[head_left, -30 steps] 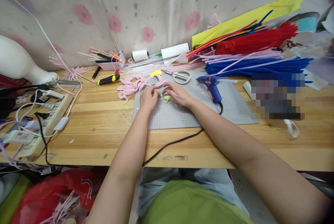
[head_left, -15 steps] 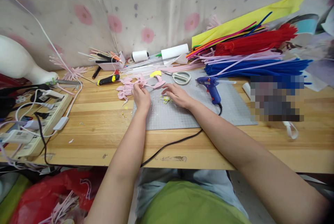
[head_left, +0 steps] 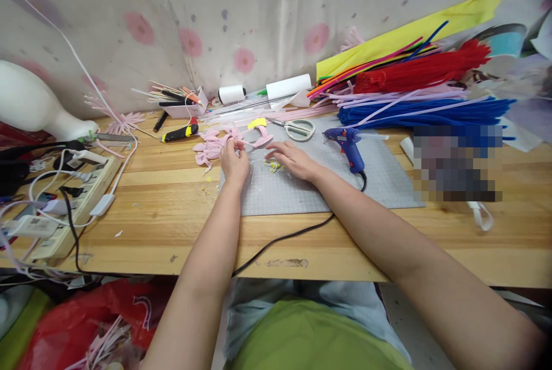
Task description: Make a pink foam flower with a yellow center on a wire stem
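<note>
My left hand (head_left: pixel 234 161) is over the left part of the grey cutting mat (head_left: pixel 302 197), its fingers pinched together. What they hold, if anything, is too small to make out. Pink fuzzy petal shapes (head_left: pixel 211 142) lie just behind and left of it, and a curved pink piece (head_left: pixel 263 138) lies to its right. My right hand (head_left: pixel 294 160) rests low over the mat with fingers stretched out and apart. Under its fingertips is a small bunch of yellow-tipped thin strands (head_left: pixel 274 166). Thin white strands (head_left: pixel 253 171) lie between the hands.
A blue glue gun (head_left: pixel 350 148) lies right of my right hand, its black cord (head_left: pixel 280 237) crossing the table. Scissors (head_left: pixel 299 129) lie behind. Blue pipe cleaners (head_left: pixel 414 114) and red ones (head_left: pixel 418 73) are stacked back right. A utility knife (head_left: pixel 179 133) and power strip (head_left: pixel 77 209) stand left.
Both hands stay nearly in place. The fingers of my right hand have shifted slightly over the yellow-tipped strands.
</note>
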Motion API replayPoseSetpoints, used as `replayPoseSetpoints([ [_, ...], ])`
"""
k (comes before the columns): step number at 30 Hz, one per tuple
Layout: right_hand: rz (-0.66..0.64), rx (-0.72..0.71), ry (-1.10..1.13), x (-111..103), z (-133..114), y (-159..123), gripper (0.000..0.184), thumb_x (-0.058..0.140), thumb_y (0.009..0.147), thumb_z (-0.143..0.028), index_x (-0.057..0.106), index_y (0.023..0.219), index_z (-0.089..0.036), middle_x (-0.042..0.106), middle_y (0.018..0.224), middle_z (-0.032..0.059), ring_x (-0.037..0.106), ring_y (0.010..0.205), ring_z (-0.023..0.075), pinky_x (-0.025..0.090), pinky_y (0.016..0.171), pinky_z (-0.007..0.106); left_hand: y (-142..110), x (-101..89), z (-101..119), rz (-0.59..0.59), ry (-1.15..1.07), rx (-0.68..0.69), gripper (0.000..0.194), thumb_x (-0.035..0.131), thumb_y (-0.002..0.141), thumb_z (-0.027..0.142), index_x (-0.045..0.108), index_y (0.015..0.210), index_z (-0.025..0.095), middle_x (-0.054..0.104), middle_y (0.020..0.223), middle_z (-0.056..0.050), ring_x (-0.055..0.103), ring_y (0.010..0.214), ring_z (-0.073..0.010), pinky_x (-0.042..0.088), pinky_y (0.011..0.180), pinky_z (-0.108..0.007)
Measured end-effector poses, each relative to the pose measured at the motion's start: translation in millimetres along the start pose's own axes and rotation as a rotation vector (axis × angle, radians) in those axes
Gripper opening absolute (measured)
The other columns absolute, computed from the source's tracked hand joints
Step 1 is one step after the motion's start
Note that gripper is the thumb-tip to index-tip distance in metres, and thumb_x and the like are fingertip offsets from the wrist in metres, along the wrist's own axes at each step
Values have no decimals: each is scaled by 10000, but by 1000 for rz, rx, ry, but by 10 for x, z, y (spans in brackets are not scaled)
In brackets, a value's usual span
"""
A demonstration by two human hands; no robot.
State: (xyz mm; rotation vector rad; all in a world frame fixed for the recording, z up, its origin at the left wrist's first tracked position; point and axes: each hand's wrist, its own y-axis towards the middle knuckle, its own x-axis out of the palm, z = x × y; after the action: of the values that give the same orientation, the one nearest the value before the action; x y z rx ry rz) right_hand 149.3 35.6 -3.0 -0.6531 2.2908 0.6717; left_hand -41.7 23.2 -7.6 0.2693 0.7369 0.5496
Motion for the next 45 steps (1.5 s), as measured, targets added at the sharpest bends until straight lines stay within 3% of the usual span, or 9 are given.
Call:
replayPoseSetpoints([
  [3,-13,7,-9,6,-7,2,392,314,929,-268,523,1248,-177,688,1080,47,497,1099,226,367,973,393,-17,-7,21,-74,-33,19,238,462,698,35,566,838,198,646,796,-16,584,836,-176,444,802,-326],
  [6,24,41,-28,4,6,-5,392,317,918,-250,535,1236,-177,700,1032,48,508,1074,237,376,959,403,-55,-12,57,-269,-54,122,268,476,722,60,612,908,197,675,825,-21,597,847,-173,466,772,-310],
  [9,91,94,-33,2,34,-15,380,338,891,-219,554,1201,-175,704,999,49,517,1058,248,388,944,408,-92,-11,88,-457,-30,317,330,537,718,73,646,1001,204,702,950,-29,585,980,-185,445,898,-335],
  [11,146,128,-27,3,55,-18,367,344,876,-202,572,1162,-188,707,967,41,525,1046,247,392,940,409,-104,-9,103,-508,1,390,365,558,720,75,656,1045,208,708,993,-30,570,1030,-191,415,961,-352],
  [19,246,162,3,18,61,-17,326,335,874,-199,601,1063,-210,712,895,22,536,991,225,416,904,382,-86,-4,158,-521,128,390,363,563,716,91,674,1041,207,715,897,-24,580,982,-210,413,926,-372],
  [32,244,154,25,31,68,-16,324,345,855,-200,617,1029,-222,707,863,18,548,968,222,408,894,382,-92,11,145,-449,106,422,339,568,714,93,666,1014,216,697,866,-25,575,944,-209,404,912,-359],
  [39,131,75,5,14,-3,-29,339,347,878,-208,589,1114,-194,698,963,34,512,998,226,385,928,380,-124,-24,175,-470,60,449,351,565,680,88,645,1006,192,682,820,-27,573,902,-204,413,890,-347],
  [45,83,29,6,9,-37,-31,353,341,897,-220,545,1181,-173,689,1006,47,492,1022,231,371,937,380,-113,-36,145,-503,18,342,368,520,683,76,607,1024,185,670,800,-20,589,869,-191,431,868,-344],
])
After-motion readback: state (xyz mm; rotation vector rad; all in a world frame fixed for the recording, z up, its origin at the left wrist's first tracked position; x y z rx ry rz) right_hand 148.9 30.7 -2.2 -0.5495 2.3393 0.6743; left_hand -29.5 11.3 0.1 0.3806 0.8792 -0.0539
